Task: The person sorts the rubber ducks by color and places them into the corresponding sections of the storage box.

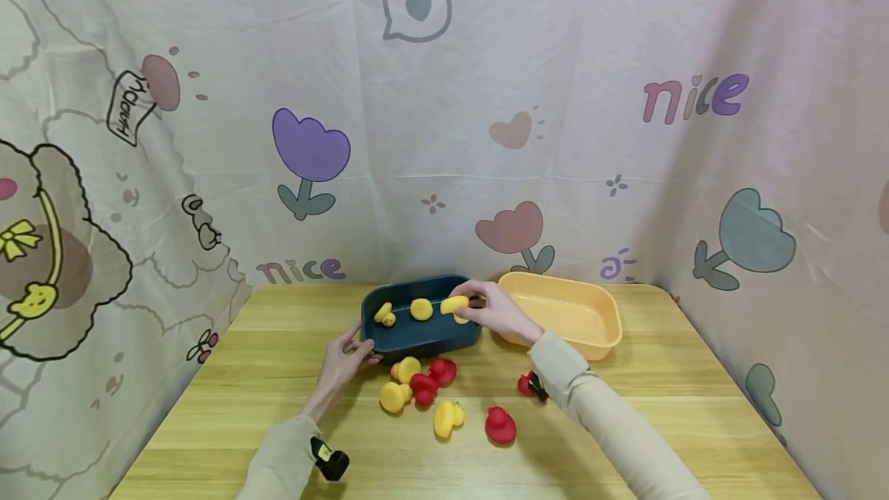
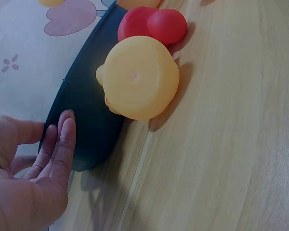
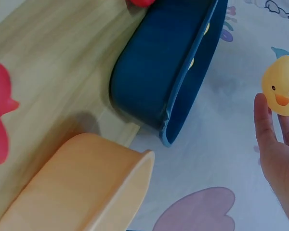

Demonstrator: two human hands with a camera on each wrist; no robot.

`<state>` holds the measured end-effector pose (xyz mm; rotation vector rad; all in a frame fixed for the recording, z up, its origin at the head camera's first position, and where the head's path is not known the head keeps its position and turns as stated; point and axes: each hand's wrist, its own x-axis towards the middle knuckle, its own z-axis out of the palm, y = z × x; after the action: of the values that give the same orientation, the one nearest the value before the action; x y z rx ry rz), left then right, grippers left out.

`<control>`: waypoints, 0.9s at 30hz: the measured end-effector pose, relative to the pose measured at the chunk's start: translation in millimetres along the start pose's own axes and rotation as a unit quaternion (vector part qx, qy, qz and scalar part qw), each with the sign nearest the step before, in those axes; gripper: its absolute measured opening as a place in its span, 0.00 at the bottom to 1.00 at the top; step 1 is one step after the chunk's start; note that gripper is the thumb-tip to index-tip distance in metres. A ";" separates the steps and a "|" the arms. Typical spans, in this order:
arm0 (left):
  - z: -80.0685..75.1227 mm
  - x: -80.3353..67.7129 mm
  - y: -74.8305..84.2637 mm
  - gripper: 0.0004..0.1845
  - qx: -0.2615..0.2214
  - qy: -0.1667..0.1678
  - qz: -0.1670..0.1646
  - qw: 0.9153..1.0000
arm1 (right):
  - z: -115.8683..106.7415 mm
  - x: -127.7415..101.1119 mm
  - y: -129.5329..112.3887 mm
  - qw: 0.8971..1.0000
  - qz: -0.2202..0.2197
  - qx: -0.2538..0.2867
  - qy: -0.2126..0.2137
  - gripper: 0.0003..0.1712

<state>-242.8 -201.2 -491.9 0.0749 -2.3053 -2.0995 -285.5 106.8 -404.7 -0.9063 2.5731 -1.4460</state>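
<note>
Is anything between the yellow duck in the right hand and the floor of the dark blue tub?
Nothing visible blocks it. The right hand holds the yellow duck over the right end of the dark blue tub. Two other yellow ducks lie further left inside, clear of that spot.

Bright, even, diffuse light in all three views, with no harsh glare.

Shadows on the tabletop (image 1: pixel 278 376) are soft and short, darkest under the yellow duck (image 2: pixel 139 77) in the left wrist view. The head view bows at its edges, bending the backdrop (image 1: pixel 556 60). Both wrist views are slightly soft up close, and the orange tub (image 3: pixel 82 187) blurs at lower left.
</note>
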 end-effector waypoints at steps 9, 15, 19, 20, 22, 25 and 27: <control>-0.1 0.6 -0.9 0.34 0.000 -0.001 0.000 1.000 | 11.6 23.6 -2.8 0.998 -0.033 -0.048 -0.034 0.13; -0.2 0.6 -0.6 0.34 0.000 -0.003 0.001 1.000 | 23.6 37.1 -5.9 0.997 -0.023 -0.066 -0.045 0.14; -0.6 0.2 0.1 0.34 -0.001 -0.004 -0.002 1.000 | 31.5 43.8 -8.1 0.996 -0.013 -0.077 -0.050 0.14; -0.8 0.0 0.3 0.34 -0.002 -0.005 -0.003 1.000 | 33.6 45.4 -8.1 0.995 -0.010 -0.079 -0.051 0.14; -1.1 -0.2 0.4 0.34 -0.002 -0.006 -0.004 1.000 | 38.0 48.4 -7.7 0.995 -0.004 -0.082 -0.052 0.14; -1.5 -0.3 0.1 0.34 -0.002 -0.007 -0.002 1.000 | 44.7 52.8 -5.0 0.995 0.008 -0.088 -0.055 0.13; -1.4 -0.5 0.3 0.34 -0.002 -0.007 -0.001 1.000 | 48.4 54.8 -3.4 0.994 0.015 -0.088 -0.057 0.12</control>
<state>-242.2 -202.5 -491.4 0.0640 -2.3094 -2.1125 -313.8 40.3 -416.5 -0.9365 2.6487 -1.1382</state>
